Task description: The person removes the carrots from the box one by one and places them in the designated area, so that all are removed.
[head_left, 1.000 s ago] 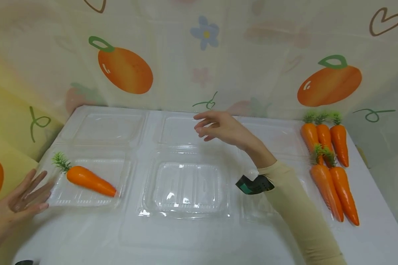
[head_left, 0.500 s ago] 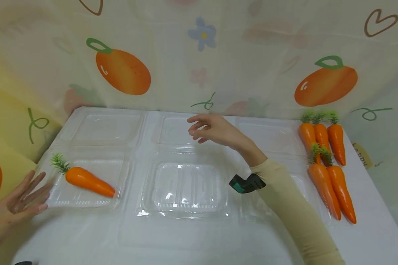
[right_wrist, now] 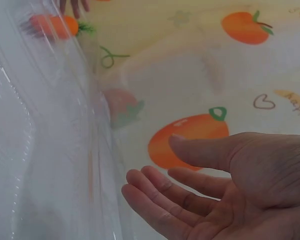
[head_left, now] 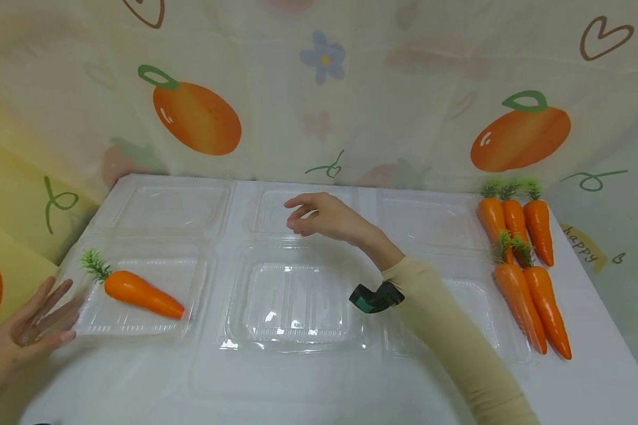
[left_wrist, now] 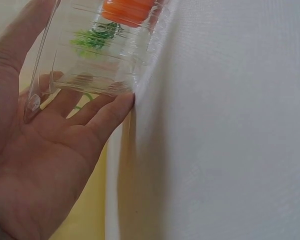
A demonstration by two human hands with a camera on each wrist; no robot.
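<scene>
A single orange carrot [head_left: 142, 292] with a green leafy top lies in the left clear plastic container [head_left: 138, 327]. My left hand [head_left: 34, 327], fingers spread, is at that container's left side; in the left wrist view its fingertips [left_wrist: 124, 102] are right at the clear plastic wall. My right hand [head_left: 329, 217] hovers over the lid of the middle container [head_left: 298, 348], fingers loosely bent and nothing between them. The right wrist view shows the same hand [right_wrist: 215, 190] with thumb and fingers apart. Nothing shows inside the middle container.
Several more carrots [head_left: 529, 307] lie together at the table's right side, overlapping the right container [head_left: 473, 295], which my right forearm partly covers. All three lids lie open toward the back. A patterned curtain [head_left: 276, 88] hangs behind the white table [head_left: 276, 378].
My right hand has moved left and slightly nearer over the middle lid, fingers still loose. The left hand and the carrots have stayed in place.
</scene>
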